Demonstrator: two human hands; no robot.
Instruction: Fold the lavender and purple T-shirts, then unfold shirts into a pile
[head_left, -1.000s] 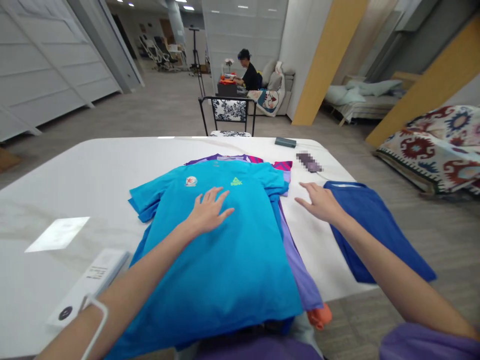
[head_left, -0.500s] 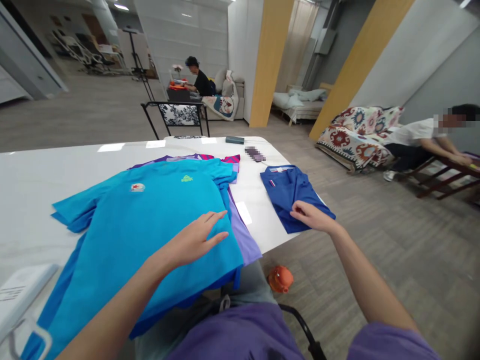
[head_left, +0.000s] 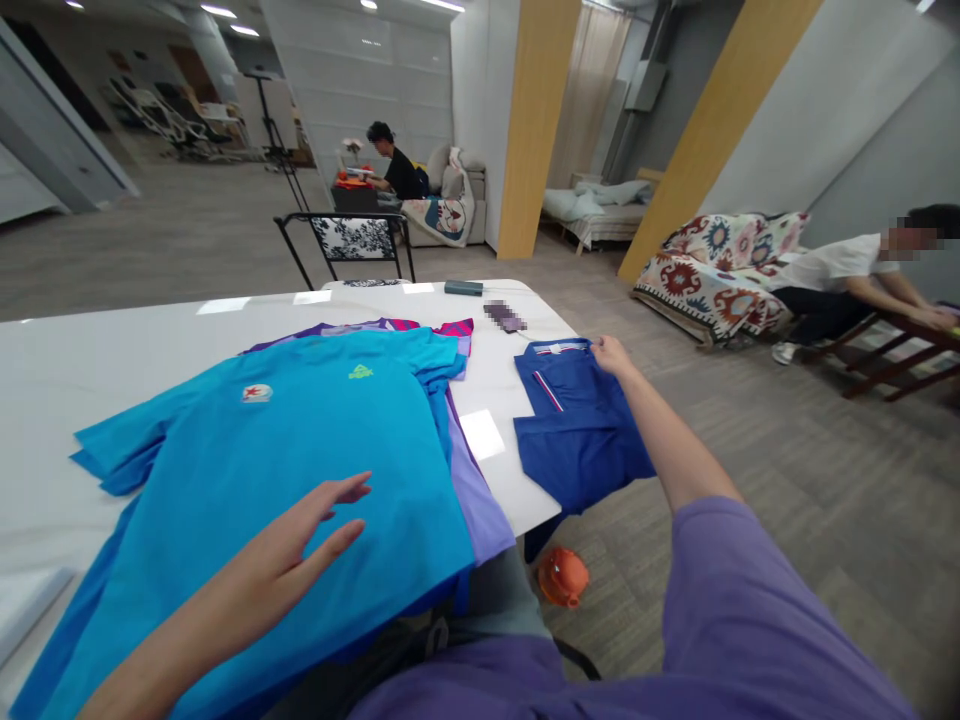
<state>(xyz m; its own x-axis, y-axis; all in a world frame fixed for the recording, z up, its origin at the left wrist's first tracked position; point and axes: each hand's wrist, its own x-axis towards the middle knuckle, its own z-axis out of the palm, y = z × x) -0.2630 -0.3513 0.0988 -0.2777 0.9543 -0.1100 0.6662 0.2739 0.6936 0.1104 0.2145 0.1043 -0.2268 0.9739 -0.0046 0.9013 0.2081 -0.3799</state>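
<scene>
- The right hand (head_left: 611,356) is stretched out to the far corner of the dark blue shirt (head_left: 577,430), fingers seemingly pinched on its collar edge, though the grip itself can't quite be made out.
- The left hand (head_left: 300,540) is held open, fingers spread, flat over the turquoise shirt (head_left: 285,450); nothing is gripped.
- The blue shirt is laid at the right edge of the tabletop (head_left: 112,350), long axis running away from the body, hem draped over the edge, so it's much nearer the right hand.
- A purple shirt (head_left: 472,490) is sandwiched under the turquoise one.

Bare table (head_left: 112,350) lies open left of the turquoise shirt (head_left: 300,450).
</scene>
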